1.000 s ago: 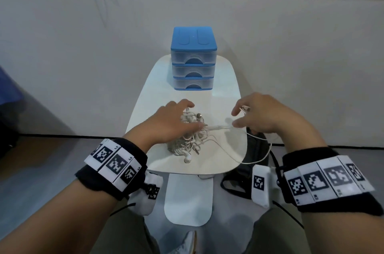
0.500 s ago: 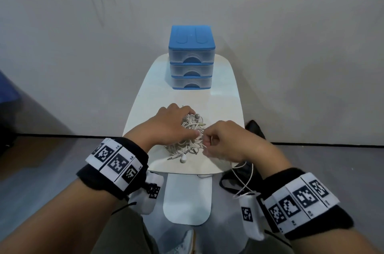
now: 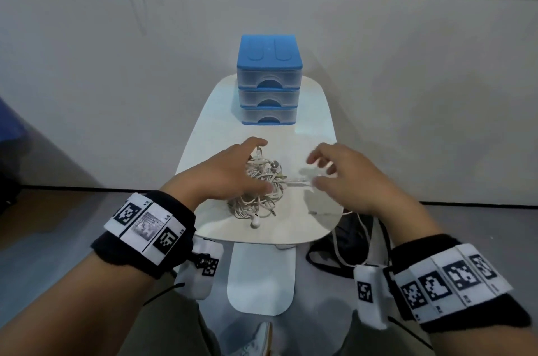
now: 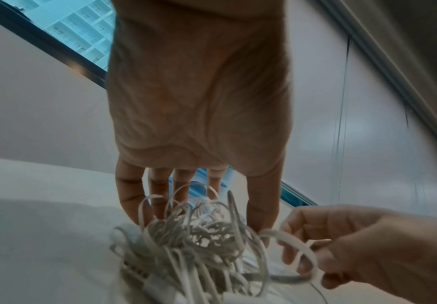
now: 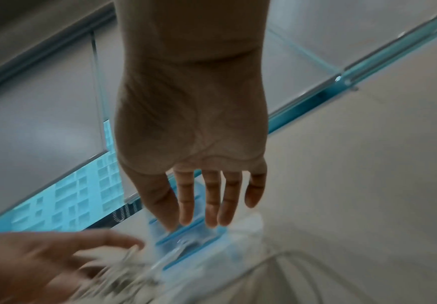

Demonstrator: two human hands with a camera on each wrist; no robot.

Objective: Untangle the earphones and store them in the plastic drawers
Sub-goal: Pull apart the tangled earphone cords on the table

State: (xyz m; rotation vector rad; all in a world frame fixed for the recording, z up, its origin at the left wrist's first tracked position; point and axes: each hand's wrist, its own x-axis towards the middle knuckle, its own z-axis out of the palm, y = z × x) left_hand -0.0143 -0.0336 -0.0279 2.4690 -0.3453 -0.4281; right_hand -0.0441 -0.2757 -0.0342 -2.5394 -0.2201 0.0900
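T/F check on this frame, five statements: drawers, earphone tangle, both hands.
1. All three plastic drawers are closed. True.
2. The earphones are already in a drawer. False: they lie in a tangled heap on the white table.
3. The left hand rests on the tangle. True.
4. The right hand is pulling a drawer handle. False: it is beside the tangle, fingers on a white cable strand.
5. The drawer unit has a red top. False: the top is blue.

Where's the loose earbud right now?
Head view: the earbud lies on the white table at the tangle's near edge, between both hands.
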